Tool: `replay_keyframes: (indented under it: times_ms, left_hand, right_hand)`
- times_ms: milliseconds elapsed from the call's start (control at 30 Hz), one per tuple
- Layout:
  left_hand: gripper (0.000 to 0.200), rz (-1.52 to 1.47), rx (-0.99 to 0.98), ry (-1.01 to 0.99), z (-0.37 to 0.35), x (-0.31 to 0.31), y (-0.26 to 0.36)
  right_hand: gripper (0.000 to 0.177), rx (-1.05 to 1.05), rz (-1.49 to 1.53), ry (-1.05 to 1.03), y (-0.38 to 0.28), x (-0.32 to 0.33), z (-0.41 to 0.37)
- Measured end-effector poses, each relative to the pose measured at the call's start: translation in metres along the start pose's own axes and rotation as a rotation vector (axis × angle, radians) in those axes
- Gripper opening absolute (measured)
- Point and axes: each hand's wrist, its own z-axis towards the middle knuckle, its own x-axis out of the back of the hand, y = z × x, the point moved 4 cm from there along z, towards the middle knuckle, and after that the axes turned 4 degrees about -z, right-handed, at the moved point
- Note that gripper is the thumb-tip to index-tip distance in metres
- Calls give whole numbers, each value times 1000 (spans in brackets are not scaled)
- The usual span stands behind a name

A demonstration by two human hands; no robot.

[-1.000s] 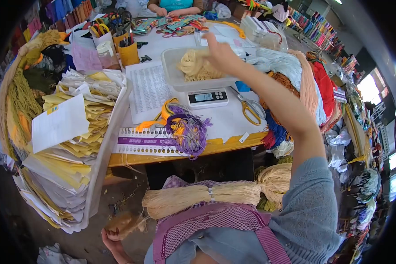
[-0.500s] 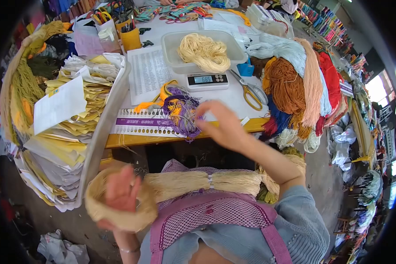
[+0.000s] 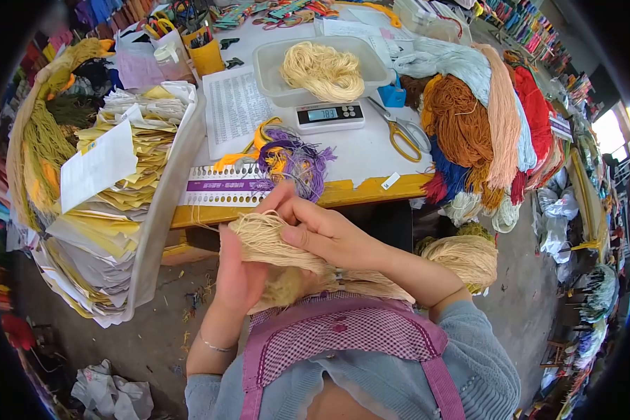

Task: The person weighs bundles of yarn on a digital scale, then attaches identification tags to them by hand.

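Observation:
My right hand (image 3: 329, 234) grips the near end of a cream thread skein (image 3: 269, 238), its thumb on top and its fingers closed around the strands. Within the loop of the same skein is my left hand (image 3: 243, 276), its thumb upright at the left side and its other fingers mostly hidden by thread. Behind and below them, a tied cream thread bundle (image 3: 371, 281) lies across my lap, over the checked apron (image 3: 350, 318). A tangle of purple and orange thread (image 3: 294, 164) rests on the table edge just beyond my hands.
A plastic tub (image 3: 378, 70) with a cream skein sits on a digital scale (image 3: 329, 115). Scissors (image 3: 406, 136) lie to its right, beside piled coloured skeins (image 3: 462, 126). At left stands a bin of papers (image 3: 119, 189). A purple-striped card (image 3: 224, 185) lies along the table edge.
My left hand has lifted the skein from the lower left to in front of me. My right hand has come down from the thread tangle onto that skein. The scale's digits differ.

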Motion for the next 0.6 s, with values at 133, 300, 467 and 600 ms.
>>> replay_keyframes:
  times_ms: [133, 300, 467, 600]
  left_hand:
    - [55, 376, -103, 78, 16, 11, 2]
    - [38, 178, 48, 303, 17, 13, 10]
    - [38, 46, 22, 273, 23, 10, 9]
    - [36, 145, -76, 212, 27, 7, 17]
  right_hand:
    - [9, 12, 77, 23, 10, 11, 5]
    - [7, 82, 264, 171, -1, 25, 14]
    - [8, 38, 387, 245, 1, 29, 17]
    - [16, 44, 433, 249, 8, 31, 23]
